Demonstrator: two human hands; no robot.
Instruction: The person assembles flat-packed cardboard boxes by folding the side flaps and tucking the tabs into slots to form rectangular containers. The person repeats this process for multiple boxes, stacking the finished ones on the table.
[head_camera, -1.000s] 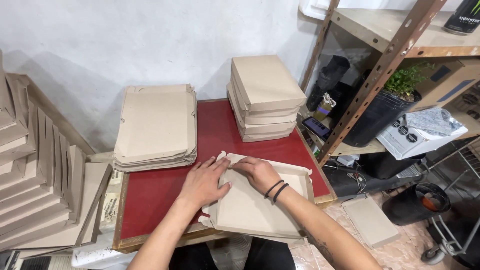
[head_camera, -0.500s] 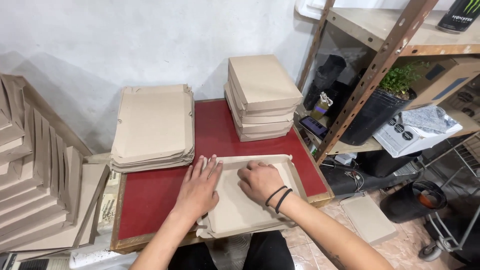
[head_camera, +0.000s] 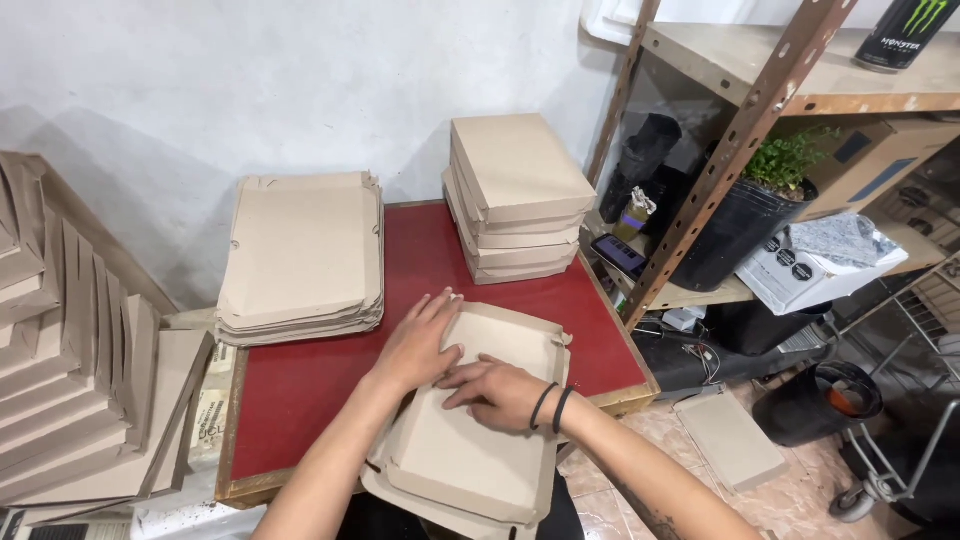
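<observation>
Since the earlier frame the half-folded cardboard box (head_camera: 470, 440) has turned, so its long side now runs away from the person and its near end hangs over the front edge of the red table (head_camera: 300, 390). The left hand (head_camera: 418, 345) has slid to the box's far left corner, and the right hand (head_camera: 497, 390) has come across to meet it.

The left hand lies flat, fingers extended and pressing on the raised left wall of the box. The right hand rests palm down inside the box just beside it, fingers stretched toward the left hand, grasping nothing (two dark bands sit on that wrist).

Relative to the box: a pile of flat cardboard blanks (head_camera: 300, 255) lies beyond it to the left on the table, and a stack of finished boxes (head_camera: 515, 195) stands beyond it to the right, against the wall. More flattened cardboard (head_camera: 70, 390) leans far to its left, off the table. A metal shelf (head_camera: 740, 130) with a potted plant (head_camera: 775, 165) stands to its right.
</observation>
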